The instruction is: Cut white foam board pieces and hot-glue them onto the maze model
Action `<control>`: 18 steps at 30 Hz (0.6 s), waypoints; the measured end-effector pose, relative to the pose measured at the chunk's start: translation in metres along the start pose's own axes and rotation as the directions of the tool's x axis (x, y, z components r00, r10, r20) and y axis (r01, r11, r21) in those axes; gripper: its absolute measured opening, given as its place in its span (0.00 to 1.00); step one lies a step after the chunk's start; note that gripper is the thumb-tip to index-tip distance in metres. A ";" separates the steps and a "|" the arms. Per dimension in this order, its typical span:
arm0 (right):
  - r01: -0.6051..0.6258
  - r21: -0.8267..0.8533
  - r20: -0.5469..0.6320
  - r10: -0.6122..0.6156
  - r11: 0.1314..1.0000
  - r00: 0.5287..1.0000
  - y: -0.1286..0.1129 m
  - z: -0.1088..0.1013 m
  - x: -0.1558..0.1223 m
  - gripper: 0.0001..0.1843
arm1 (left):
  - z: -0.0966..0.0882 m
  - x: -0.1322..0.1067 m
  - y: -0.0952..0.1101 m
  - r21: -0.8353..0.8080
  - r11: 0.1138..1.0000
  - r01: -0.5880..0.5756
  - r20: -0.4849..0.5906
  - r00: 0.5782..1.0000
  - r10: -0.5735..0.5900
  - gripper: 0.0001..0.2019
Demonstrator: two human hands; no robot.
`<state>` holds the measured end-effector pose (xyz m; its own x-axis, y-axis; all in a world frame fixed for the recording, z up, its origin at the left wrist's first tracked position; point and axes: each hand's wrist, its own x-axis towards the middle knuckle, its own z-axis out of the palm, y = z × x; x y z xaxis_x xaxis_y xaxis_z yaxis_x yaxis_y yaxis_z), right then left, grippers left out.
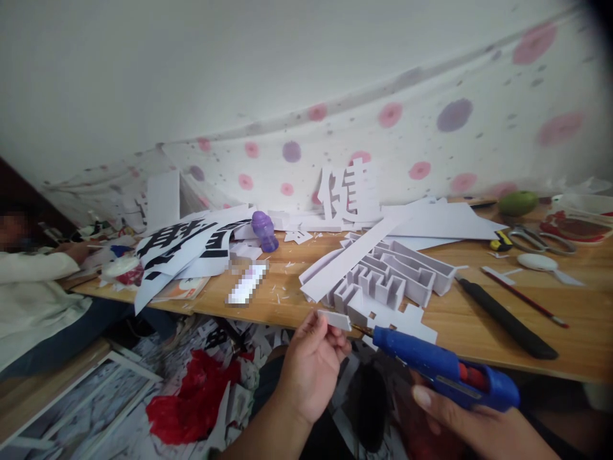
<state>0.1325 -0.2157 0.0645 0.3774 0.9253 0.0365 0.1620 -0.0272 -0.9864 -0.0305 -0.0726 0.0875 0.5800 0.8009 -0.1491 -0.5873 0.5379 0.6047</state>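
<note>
Between the thumb and fingers of my left hand (316,364) is a small white foam-board strip (335,319), held just off the table's front edge. My right hand (460,415) grips a blue hot glue gun (431,361), its nozzle pointing left at the strip's right end. Whether the tip touches the strip, I cannot tell. Just beyond both hands lies a white raised-wall character shape (383,281) with several upright walls. A long flat white strip (354,259) rests slantwise across it. A white cut-out piece (407,322) lies at its near side.
On the wooden table (287,300) lie a black-handled cutter (507,319), a red pencil (524,297), scissors (541,239) and printed sheets (191,246). A purple bottle (265,231) stands behind. A person (38,287) sits at the left. Scraps and a red bag (191,396) cover the floor.
</note>
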 end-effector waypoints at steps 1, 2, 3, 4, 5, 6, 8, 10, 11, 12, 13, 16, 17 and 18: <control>0.011 -0.009 -0.017 -0.011 1.000 1.000 0.000 0.000 0.000 0.15 | 0.000 0.000 0.000 -0.001 1.000 0.000 0.001 1.000 0.000 0.10; 0.017 -0.017 -0.033 -0.017 1.000 0.999 -0.001 -0.001 0.000 0.15 | 0.000 0.000 0.000 -0.002 1.000 0.000 0.003 1.000 0.000 0.10; 0.013 -0.021 -0.047 -0.014 1.000 0.999 -0.001 0.000 -0.001 0.15 | 0.000 0.000 0.000 -0.001 1.000 0.004 0.003 1.000 -0.004 0.10; 0.004 -0.018 -0.059 -0.005 1.000 0.998 -0.003 0.000 -0.001 0.16 | 0.000 0.000 0.000 0.000 1.000 0.006 0.003 1.000 -0.006 0.10; -0.004 -0.007 -0.062 0.003 1.000 0.998 -0.005 0.002 -0.002 0.16 | 0.000 0.000 -0.001 0.000 1.000 0.007 0.001 1.000 -0.007 0.10; -0.010 0.012 -0.058 0.010 1.000 0.998 -0.008 0.003 -0.002 0.17 | 0.000 0.000 -0.001 0.001 1.000 0.007 -0.001 1.000 -0.007 0.10; -0.028 0.061 -0.061 0.032 0.998 0.998 -0.013 0.007 -0.003 0.18 | 0.000 0.000 0.000 0.001 1.000 0.000 -0.004 1.000 0.000 0.10; -0.074 0.091 -0.057 0.079 0.993 0.995 -0.016 0.010 -0.003 0.18 | -0.001 0.000 0.000 0.000 1.000 -0.005 -0.004 1.000 0.005 0.10; -0.092 0.093 -0.055 0.097 0.991 0.994 -0.017 0.010 -0.003 0.17 | -0.001 0.000 0.000 -0.001 1.000 -0.004 -0.002 1.000 0.004 0.10; -0.091 0.087 -0.060 0.096 0.992 0.994 -0.017 0.010 -0.003 0.17 | -0.001 0.000 0.000 -0.002 1.000 -0.001 0.001 1.000 0.001 0.10; -0.070 0.072 -0.060 0.074 0.995 0.995 -0.016 0.010 -0.002 0.17 | -0.002 0.000 0.000 -0.003 1.000 0.000 0.001 1.000 0.000 0.10; -0.001 0.015 -0.062 0.002 1.000 0.998 -0.015 0.009 -0.001 0.16 | -0.002 0.000 0.000 -0.005 1.000 -0.001 -0.008 1.000 0.001 0.10; -0.008 0.006 -0.066 0.009 1.000 0.998 -0.015 0.009 -0.001 0.16 | -0.002 0.000 0.000 -0.003 1.000 -0.003 -0.010 1.000 0.003 0.10; -0.030 0.002 -0.071 0.030 1.000 0.997 -0.016 0.009 -0.002 0.16 | -0.002 0.000 0.000 -0.003 1.000 -0.006 -0.013 1.000 0.006 0.10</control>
<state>0.1210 -0.2138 0.0787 0.4463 0.8947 0.0179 0.1484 -0.0543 -0.9874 -0.0315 -0.0716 0.0863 0.5691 0.8073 -0.1560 -0.5922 0.5341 0.6034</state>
